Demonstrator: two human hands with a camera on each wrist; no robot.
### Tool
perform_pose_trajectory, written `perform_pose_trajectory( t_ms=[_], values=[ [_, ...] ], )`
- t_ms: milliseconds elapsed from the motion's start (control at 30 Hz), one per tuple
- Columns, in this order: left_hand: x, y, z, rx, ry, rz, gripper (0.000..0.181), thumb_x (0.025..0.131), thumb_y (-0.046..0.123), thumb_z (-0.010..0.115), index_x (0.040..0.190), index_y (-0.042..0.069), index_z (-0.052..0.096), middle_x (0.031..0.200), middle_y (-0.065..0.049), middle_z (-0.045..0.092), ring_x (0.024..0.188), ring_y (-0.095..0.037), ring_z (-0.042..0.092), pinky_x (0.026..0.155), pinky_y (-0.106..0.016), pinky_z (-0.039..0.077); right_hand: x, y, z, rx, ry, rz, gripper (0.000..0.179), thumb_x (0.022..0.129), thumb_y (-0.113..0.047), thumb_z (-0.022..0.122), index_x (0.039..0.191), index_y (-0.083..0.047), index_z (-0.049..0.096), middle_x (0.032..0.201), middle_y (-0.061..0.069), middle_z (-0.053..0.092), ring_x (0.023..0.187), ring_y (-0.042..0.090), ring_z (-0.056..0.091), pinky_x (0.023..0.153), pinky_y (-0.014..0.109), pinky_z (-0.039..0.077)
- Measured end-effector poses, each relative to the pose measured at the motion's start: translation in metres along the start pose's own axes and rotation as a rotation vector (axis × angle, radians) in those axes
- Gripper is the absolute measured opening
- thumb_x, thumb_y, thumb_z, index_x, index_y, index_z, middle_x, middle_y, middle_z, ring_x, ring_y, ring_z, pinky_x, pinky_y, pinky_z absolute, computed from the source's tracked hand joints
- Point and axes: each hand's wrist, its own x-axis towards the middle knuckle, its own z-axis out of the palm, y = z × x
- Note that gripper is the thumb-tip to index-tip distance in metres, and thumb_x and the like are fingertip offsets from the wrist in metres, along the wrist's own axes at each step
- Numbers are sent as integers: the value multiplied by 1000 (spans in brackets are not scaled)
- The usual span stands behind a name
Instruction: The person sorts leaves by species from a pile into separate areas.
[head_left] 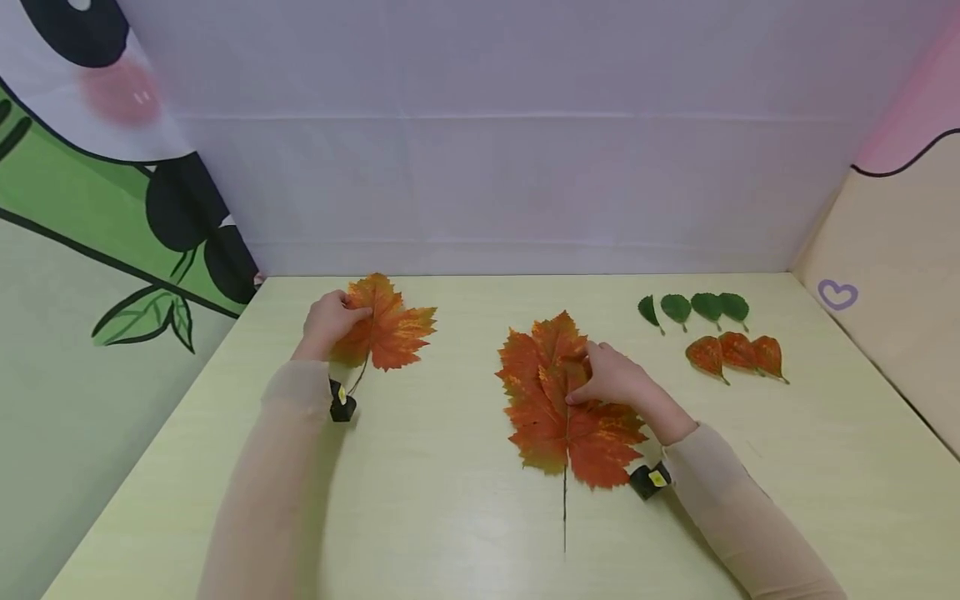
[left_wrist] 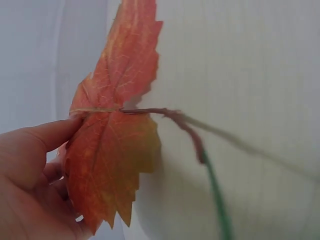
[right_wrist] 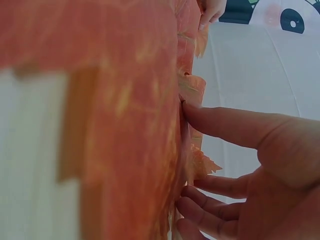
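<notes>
At the left, an orange-red artificial maple leaf is pinched in my left hand. The left wrist view shows the thumb on top of this leaf, the fingers behind it, and its thin stem bending away. Nearer the middle lie larger overlapping maple leaves, with a long stem towards the front. My right hand grips these leaves near their centre and upper right edge. In the right wrist view, its thumb presses a leaf, and the other fingertips meet the leaf's edge, partly hidden.
Several small green leaves lie in a row at the back right of the pale table. In front of them are 3 small orange-red leaves. A light cloth wall rises along the table's back edge, with printed panels at both sides.
</notes>
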Motion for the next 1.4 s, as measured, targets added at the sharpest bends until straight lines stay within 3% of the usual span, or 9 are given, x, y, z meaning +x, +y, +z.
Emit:
perform_pose_trajectory(
  t_ms=[200,333,600,900,1133,1400],
  values=[
    [0,-11,-5,64,15,-79,50,87,37,58,111,-4,46,98,-18,51,86,-30,48,67,-35,38,0,-1,-1,20,-2,-15,69,72,-28,77,121,6,43,113,21,52,99,32,52,76,41,46],
    [-1,-17,-4,109,37,-101,52,86,38,59,110,-6,46,99,-20,52,88,-32,49,73,-41,39,0,-1,0,18,-5,-19,69,72,-28,77,122,5,43,109,18,54,95,29,53,75,39,46],
    [1,-21,-1,158,91,-85,55,84,42,60,106,-7,48,102,-24,48,99,-40,43,89,-52,32,2,-1,-1,43,-21,-26,67,72,-26,77,120,6,44,99,14,54,82,23,51,67,33,44],
    [2,-15,-7,159,134,-61,63,84,38,61,120,-10,43,117,-30,43,108,-45,38,93,-55,29,2,-3,-4,46,-15,-28,67,71,-26,77,120,6,44,101,15,55,84,24,51,68,33,44],
    [8,3,-6,182,122,19,57,86,36,58,122,-6,45,117,-29,43,108,-45,38,92,-55,29,3,-3,-4,55,-22,-19,68,72,-25,77,121,5,43,104,16,55,87,25,52,70,35,45],
    [0,45,15,129,56,150,51,87,36,58,121,-2,51,121,-23,48,109,-40,45,93,-53,33,0,-3,-3,65,-29,-6,70,73,-24,76,125,5,41,109,18,55,93,28,52,76,38,45]
  ],
)
